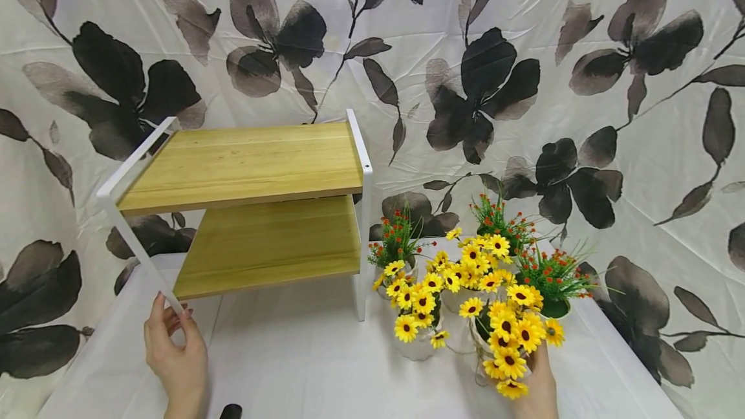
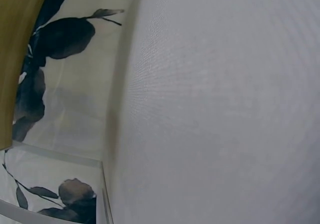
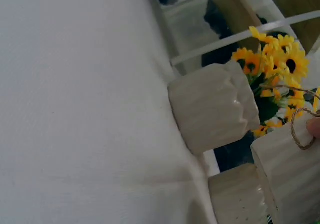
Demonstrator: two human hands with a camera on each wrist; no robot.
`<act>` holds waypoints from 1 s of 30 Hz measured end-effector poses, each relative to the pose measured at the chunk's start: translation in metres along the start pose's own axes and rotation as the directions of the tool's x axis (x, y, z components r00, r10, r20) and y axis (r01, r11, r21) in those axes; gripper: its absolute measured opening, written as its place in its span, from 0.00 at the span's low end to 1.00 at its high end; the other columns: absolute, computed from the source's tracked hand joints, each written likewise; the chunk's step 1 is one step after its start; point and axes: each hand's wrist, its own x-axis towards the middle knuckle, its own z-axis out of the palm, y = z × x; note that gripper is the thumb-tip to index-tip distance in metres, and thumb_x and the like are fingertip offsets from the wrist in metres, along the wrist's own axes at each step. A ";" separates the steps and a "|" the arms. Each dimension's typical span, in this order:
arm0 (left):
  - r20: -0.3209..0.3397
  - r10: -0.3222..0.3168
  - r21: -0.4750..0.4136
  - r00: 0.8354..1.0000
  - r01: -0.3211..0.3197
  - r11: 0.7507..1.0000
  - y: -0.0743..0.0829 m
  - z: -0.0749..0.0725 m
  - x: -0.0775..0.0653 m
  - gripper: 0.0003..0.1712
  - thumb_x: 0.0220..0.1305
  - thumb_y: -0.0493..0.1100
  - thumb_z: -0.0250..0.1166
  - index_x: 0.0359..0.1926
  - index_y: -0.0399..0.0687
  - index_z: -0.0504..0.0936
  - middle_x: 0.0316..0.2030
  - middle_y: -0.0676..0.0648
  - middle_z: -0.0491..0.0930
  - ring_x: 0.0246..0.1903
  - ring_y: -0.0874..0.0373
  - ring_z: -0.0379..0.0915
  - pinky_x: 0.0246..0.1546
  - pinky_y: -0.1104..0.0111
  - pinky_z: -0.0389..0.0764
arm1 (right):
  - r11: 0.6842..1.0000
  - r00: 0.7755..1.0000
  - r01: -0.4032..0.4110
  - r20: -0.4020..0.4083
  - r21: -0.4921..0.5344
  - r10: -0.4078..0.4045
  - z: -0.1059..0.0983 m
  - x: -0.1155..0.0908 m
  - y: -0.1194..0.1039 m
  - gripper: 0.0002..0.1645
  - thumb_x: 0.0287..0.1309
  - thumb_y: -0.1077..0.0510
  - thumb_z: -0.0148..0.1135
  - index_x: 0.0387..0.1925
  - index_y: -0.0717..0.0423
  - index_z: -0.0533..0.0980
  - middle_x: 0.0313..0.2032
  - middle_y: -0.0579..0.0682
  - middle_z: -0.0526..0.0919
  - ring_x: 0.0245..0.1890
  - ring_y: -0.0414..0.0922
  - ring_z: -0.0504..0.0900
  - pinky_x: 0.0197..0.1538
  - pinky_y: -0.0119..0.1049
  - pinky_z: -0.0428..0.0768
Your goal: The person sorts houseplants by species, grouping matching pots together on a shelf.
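Dark object [image 1: 231, 411]: pokes in at the bottom edge, too cropped to identify.
Right-hand grip [image 1: 538, 380]: clasps a white pot [image 3: 292, 171] of yellow flowers, and there, right wrist view, sets a thumb [image 3: 314, 127] by the twine [image 3: 294, 134]!
Held pot: shows lifted off the table [image 1: 279, 361], right of the others with yellow blooms.
Left-hand grip [image 1: 177, 348]: pinches the near left leg [image 1: 142, 257] of the shelf [image 1: 250, 163], right down low.
Second yellow pot [image 1: 414, 346]: rests on the table, just left of the held one, near the shelf's front right leg.
Shelf: stands left of all the flowers, carries two wood-toned boards, one above the other, in a white frame.
Third yellow pot [image 1: 474, 264]: sits behind those two, partly hidden.
Red-flowered plants [image 1: 398, 238]: number three; bring up the back, one by the shelf, two further right.
Floral cloth [image 1: 401, 50]: hangs behind everything, creased, printed with dark blooms and leaves.
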 end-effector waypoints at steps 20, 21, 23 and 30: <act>0.000 -0.001 -0.002 1.000 0.001 1.000 -0.005 -0.001 -0.001 0.30 0.62 0.25 0.57 0.65 0.44 0.69 0.43 0.72 0.60 0.42 0.90 0.59 0.45 0.92 0.62 | 0.938 0.939 0.328 -0.067 -0.109 -0.336 -0.016 -0.035 -0.070 0.68 0.38 0.54 0.79 0.73 0.56 0.44 0.70 0.63 0.57 0.69 0.61 0.60 0.69 0.62 0.60; 0.003 -0.004 -0.001 1.000 0.004 1.000 -0.005 -0.001 -0.001 0.30 0.62 0.26 0.58 0.65 0.45 0.69 0.42 0.71 0.61 0.42 0.90 0.59 0.45 0.93 0.62 | 0.935 0.936 0.339 -0.064 -0.104 -0.346 -0.017 -0.037 -0.074 0.68 0.39 0.54 0.79 0.74 0.56 0.44 0.70 0.63 0.57 0.69 0.61 0.60 0.69 0.62 0.60; 0.008 -0.007 0.002 1.000 0.007 1.000 -0.005 -0.002 -0.001 0.31 0.63 0.26 0.58 0.66 0.46 0.68 0.41 0.66 0.66 0.42 0.90 0.59 0.46 0.93 0.61 | 0.929 0.928 0.363 -0.061 -0.078 -0.368 -0.017 -0.039 -0.082 0.66 0.39 0.55 0.79 0.73 0.57 0.47 0.69 0.62 0.59 0.68 0.60 0.62 0.69 0.60 0.62; 0.020 -0.003 0.002 1.000 0.003 1.000 -0.004 -0.003 -0.001 0.31 0.63 0.27 0.57 0.66 0.47 0.68 0.41 0.38 0.74 0.42 0.90 0.58 0.47 0.93 0.61 | 0.868 0.864 0.495 -0.084 -0.044 -0.497 -0.013 -0.046 -0.105 0.55 0.39 0.56 0.79 0.66 0.59 0.58 0.63 0.55 0.69 0.60 0.45 0.71 0.63 0.40 0.73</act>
